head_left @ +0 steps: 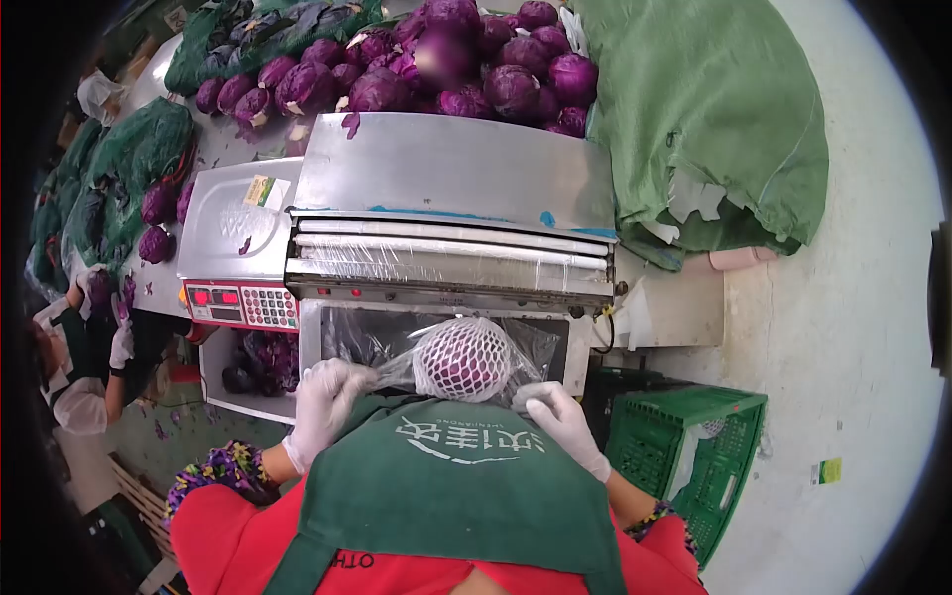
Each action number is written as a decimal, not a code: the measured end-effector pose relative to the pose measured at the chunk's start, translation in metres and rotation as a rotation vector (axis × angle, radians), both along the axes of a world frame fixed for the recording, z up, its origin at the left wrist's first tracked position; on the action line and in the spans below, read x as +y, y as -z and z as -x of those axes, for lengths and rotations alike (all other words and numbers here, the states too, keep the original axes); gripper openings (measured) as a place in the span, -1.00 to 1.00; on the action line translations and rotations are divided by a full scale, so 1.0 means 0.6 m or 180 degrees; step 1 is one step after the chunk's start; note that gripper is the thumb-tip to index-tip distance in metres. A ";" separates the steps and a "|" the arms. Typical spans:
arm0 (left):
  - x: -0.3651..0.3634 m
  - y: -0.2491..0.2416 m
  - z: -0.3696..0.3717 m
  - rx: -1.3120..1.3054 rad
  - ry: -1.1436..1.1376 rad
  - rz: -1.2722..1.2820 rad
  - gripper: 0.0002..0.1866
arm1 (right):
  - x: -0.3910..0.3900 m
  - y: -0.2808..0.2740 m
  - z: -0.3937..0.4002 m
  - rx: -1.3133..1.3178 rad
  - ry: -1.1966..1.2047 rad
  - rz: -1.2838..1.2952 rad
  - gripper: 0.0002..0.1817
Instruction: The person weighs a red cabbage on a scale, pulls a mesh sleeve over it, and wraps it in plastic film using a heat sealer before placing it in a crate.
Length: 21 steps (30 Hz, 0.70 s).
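Note:
A purple cabbage [464, 359] in a white foam net sits on the dark plate of the wrapping machine [451, 256], close in front of my apron. Clear plastic film [402, 365] spreads out on both sides of it. My left hand [327, 397], in a white glove, is closed on the film at the cabbage's left. On the other side my right hand [557, 416], gloved too, has its fingers curled on the film's right part. Rolls of film lie across the machine behind the cabbage.
A scale [243, 243] with a red display stands left of the machine. Purple cabbages [380, 89] are heaped behind. A green crate [719, 456] stands at right, below a green sack [704, 109]. At far left, a co-worker's gloved hand [121, 344] holds a knife near a cabbage.

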<state>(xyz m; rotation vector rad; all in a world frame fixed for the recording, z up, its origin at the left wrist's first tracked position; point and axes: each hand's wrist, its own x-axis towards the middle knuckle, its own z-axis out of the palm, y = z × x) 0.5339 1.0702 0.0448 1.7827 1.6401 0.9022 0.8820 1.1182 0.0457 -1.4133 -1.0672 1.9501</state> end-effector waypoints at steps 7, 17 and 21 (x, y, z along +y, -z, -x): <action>0.027 -0.031 -0.057 -0.3368 -0.2144 0.2075 -0.65 | 0.024 -0.024 -0.030 -0.0064 0.1167 0.0464 -0.65; -0.083 0.325 -0.193 -0.4475 -0.0263 0.3316 -0.63 | -0.110 0.483 -0.043 0.1575 -0.0013 0.2015 -0.68; -0.019 0.169 -0.214 -0.0426 0.1342 0.2996 -0.59 | -0.090 0.237 -0.011 -0.0296 -0.0210 -0.0756 -0.82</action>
